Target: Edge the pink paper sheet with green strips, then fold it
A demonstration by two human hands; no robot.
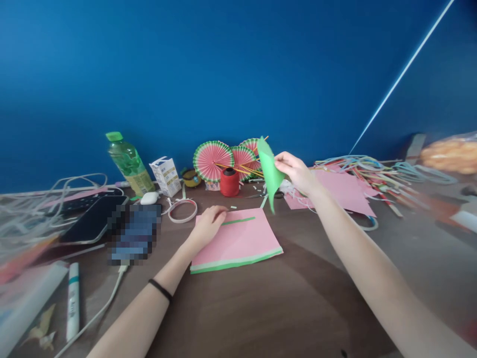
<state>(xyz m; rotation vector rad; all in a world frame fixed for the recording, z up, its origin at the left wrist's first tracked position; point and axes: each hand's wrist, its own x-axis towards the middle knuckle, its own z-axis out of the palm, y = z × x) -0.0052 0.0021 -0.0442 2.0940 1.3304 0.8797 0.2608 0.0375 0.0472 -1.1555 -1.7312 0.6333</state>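
My right hand [294,171] is raised above the table and pinches a curled sheet of green paper [270,169] between thumb and fingers. My left hand [211,223] rests on the upper left part of a pink sheet of paper [238,243], fingers lying over it and partly hidden from this angle. Beside its fingertips, a narrow green paper strip [242,220] lies across the pink sheet. White and green bands run along that sheet's near edge.
Behind stand pink paper fans [213,160], a red thread spool [229,183], a small box [166,176] and a green bottle [128,164]. Left are a phone [136,233] and a marker [73,301]. Pink sheets [341,191] and a roll of white tape [182,211] lie nearby.
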